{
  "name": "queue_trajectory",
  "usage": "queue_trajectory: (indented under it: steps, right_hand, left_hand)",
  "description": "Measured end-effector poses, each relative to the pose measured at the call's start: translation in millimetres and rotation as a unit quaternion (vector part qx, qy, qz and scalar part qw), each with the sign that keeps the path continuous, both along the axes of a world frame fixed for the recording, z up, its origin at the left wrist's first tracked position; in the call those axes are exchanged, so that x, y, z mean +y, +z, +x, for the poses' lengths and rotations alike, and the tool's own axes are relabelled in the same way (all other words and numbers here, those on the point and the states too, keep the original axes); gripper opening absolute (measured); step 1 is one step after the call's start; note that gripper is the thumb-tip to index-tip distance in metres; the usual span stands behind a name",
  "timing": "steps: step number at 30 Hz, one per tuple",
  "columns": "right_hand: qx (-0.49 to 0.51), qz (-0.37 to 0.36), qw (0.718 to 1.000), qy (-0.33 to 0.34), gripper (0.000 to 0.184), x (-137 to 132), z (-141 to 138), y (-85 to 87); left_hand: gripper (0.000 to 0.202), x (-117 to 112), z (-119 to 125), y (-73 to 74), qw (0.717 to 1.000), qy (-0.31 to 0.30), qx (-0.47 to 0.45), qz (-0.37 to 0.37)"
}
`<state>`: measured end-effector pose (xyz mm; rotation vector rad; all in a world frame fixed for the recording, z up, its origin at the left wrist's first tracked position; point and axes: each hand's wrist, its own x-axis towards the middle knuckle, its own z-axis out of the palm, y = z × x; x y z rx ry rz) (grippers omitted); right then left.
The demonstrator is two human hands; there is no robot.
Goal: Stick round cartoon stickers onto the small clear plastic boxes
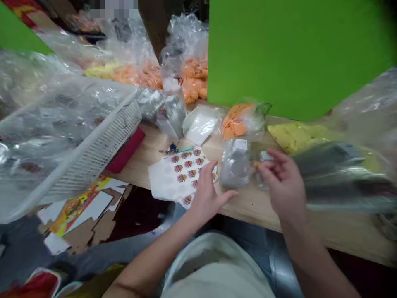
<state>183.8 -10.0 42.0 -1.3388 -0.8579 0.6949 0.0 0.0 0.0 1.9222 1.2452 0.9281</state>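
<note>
- On my feed, a green board stands upright along the far edge of the wooden desk.
- To my left, a white plastic basket sits tilted, draped in clear plastic, above a red item.
- Behind it are big clear bags of orange pieces; a smaller orange bag and yellow sponge-like sheets lie on the desk.
- A blurred dark bag lies just right of my right hand.
- My left hand rests on a sheet of printed stickers at the desk's near side, its grip released and fingers spread.
- My right grip is clenched on a small clear bag, held just above the desk and just beside a silvery bag.
- A small orange bit shows at those fingertips; the blur hides exactly how it sits.
</note>
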Motion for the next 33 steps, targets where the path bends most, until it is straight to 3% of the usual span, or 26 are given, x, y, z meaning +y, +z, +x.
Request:
queue_trajectory:
  steps: [2, 4, 6, 8, 13, 16, 18, 20, 23, 25, 28, 30, 33]
  right_hand:
    - [0.076, 0.015, 0.997, 0.006, 0.041, 57.7, 16.3, -3.8]
    - [0.166, -0.001, 0.983, 0.075, 0.038, 104.5, 28.7, -6.9]
    - [0.219, -0.036, 0.969, 0.109, 0.03, 132.9, 34.2, -9.4]
    - [0.239, -0.059, 0.961, 0.127, 0.028, 140.8, 33.7, -11.9]
    - [0.2, -0.061, 0.967, 0.143, 0.032, 110.6, 26.2, -18.6]
    - [0.164, -0.005, 0.981, 0.106, 0.033, 95.5, 22.7, -18.2]
    - [0.144, 0.03, 0.986, 0.082, 0.032, 88.7, 20.0, -14.3]
    - [0.12, 0.035, 0.989, 0.084, 0.032, 79.6, 17.4, -8.3]
    - [0.059, -0.023, 0.989, 0.136, 0.035, 57.8, 14.3, 0.8]
    - [0.011, -0.084, 0.978, 0.189, 0.038, 41.7, 12.4, 4.0]
    - [-0.037, -0.147, 0.957, 0.246, 0.042, 25.0, 7.9, 2.8]
    - [-0.049, -0.16, 0.954, 0.25, 0.042, 20.8, 3.9, -0.3]
    - [-0.05, -0.171, 0.954, 0.242, 0.042, 20.4, -2.9, -3.0]
  left_hand:
    - [0.108, 17.3, 18.9, -16.2, 0.999, -0.043, -0.004, -0.006]
    - [0.114, 30.3, 31.6, -29.6, 0.997, -0.072, -0.014, -0.014]
    - [0.112, 36.6, 35.0, -38.9, 0.995, -0.09, -0.034, -0.03]
    - [0.109, 36.4, 29.8, -44.3, 0.995, -0.082, -0.043, -0.038]
    - [0.109, 21.2, 2.6, -46.2, 0.995, -0.089, -0.03, -0.043]
    - [0.118, 16.8, -13.2, -37.7, 0.994, -0.102, -0.041, -0.03]
    - [0.117, 18.4, -21.3, -27.6, 0.994, -0.104, -0.038, 0.026]
    - [0.102, 21.2, -25.9, -17.3, 0.988, -0.126, -0.016, 0.092]
    - [0.077, 20.8, -25.6, -9.9, 0.973, -0.178, 0.012, 0.145]
    - [0.074, 16.0, -22.5, -12.4, 0.976, -0.16, -0.019, 0.143]
    - [0.054, 7.2, -17.4, -21.7, 0.988, -0.078, -0.095, 0.088]
    - [0.041, 4.0, -14.8, -26.7, 0.99, -0.039, -0.125, 0.056]
    - [0.037, 4.6, -12.4, -28.6, 0.989, -0.037, -0.136, 0.053]
